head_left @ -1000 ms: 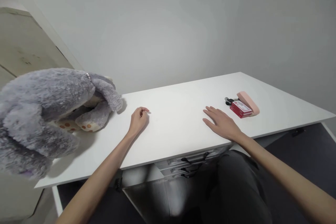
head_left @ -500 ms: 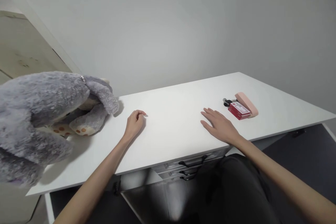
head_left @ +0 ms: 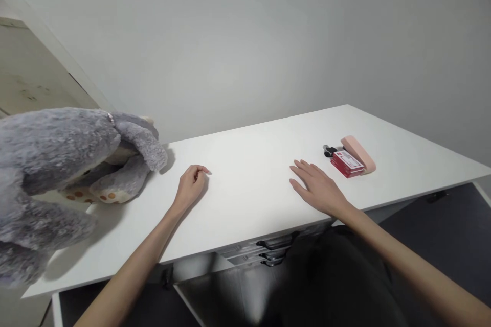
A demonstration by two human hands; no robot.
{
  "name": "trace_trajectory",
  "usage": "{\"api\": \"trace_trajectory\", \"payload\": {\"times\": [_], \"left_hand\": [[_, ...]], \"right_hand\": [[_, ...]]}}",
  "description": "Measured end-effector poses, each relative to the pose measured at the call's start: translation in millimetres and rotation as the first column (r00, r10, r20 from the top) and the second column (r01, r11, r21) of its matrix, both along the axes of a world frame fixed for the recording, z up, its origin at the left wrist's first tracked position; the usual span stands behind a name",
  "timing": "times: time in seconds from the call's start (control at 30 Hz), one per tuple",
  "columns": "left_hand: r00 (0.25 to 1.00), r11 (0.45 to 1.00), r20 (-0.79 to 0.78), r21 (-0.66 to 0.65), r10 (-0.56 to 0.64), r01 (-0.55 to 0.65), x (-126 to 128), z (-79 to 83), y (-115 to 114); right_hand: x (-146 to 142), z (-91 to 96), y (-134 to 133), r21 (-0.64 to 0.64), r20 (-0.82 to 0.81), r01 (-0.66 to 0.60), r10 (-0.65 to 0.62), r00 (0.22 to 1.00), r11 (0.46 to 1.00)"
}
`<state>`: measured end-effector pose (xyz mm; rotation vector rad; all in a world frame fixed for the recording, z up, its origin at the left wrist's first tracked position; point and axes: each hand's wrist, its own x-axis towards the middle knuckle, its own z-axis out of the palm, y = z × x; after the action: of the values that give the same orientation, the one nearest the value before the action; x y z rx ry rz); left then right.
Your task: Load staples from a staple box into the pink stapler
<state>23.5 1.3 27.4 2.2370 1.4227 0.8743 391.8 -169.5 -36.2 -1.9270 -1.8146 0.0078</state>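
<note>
Fingers (head_left: pixel 200 170) of the left hand (head_left: pixel 191 187) are loosely curled and nothing is held. The right hand (head_left: pixel 316 190) is spread flat and empty on the table (head_left: pixel 253 184). Neither pose is altered since a second ago; only the view is shifted, so nothing is touched yet. The grey plush (head_left: pixel 65 163) is slumped near the left hand, apart from it. A red box (head_left: pixel 347 163) is seen beside a pink stapler (head_left: pixel 358 153), just past the right hand.

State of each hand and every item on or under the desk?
Left hand: loosely curled, empty, resting on the white table.
Right hand: open, flat, palm down on the table.
Grey plush toy: lying at the table's left end, untouched.
Pink stapler: closed, lying flat.
Small red boxes: stacked, closed, beside the stapler.
Grey drawers under the table: shut.
</note>
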Motion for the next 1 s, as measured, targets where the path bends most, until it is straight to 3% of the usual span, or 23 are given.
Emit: {"api": "trace_trajectory", "payload": {"times": [0.27, 0.57, 0.67, 0.77, 0.87, 0.93, 1.0], "left_hand": [[0.986, 0.983, -0.049, 0.084, -0.159, 0.162, 1.4, -5.2, -4.2], [0.959, 0.959, -0.118, 0.086, -0.259, 0.270, 1.9, -9.4, -8.4], [0.948, 0.952, -0.168, 0.102, -0.269, 0.288, 2.8, -10.7, -9.2], [0.934, 0.943, -0.219, 0.117, -0.282, 0.312, 4.4, -11.4, -10.9], [0.927, 0.938, -0.236, 0.118, -0.293, 0.326, 5.1, -11.9, -12.2], [0.924, 0.938, -0.243, 0.111, -0.296, 0.329, 5.7, -12.2, -11.5], [0.918, 0.940, -0.263, 0.093, -0.296, 0.329, 7.8, -12.0, -9.0]], "right_hand": [[-0.7, -0.6, -1.5, 0.016, 0.003, -0.007, 0.007, 1.000, 1.000], [5.7, -2.6, -10.5, 0.037, 0.006, -0.052, 0.052, 0.999, 0.998], [14.9, 5.2, -18.7, 0.115, 0.070, -0.159, 0.152, 0.986, 0.980], [34.3, 21.8, -26.9, 0.231, 0.188, -0.292, 0.252, 0.949, 0.928], [63.3, 38.3, -32.5, 0.387, 0.215, -0.181, 0.103, 0.971, 0.904], [83.5, 44.2, -34.1, 0.434, 0.112, 0.006, -0.061, 0.992, 0.901], [100.2, 45.3, -34.2, 0.401, -0.076, 0.271, -0.264, 0.962, 0.875]]}}
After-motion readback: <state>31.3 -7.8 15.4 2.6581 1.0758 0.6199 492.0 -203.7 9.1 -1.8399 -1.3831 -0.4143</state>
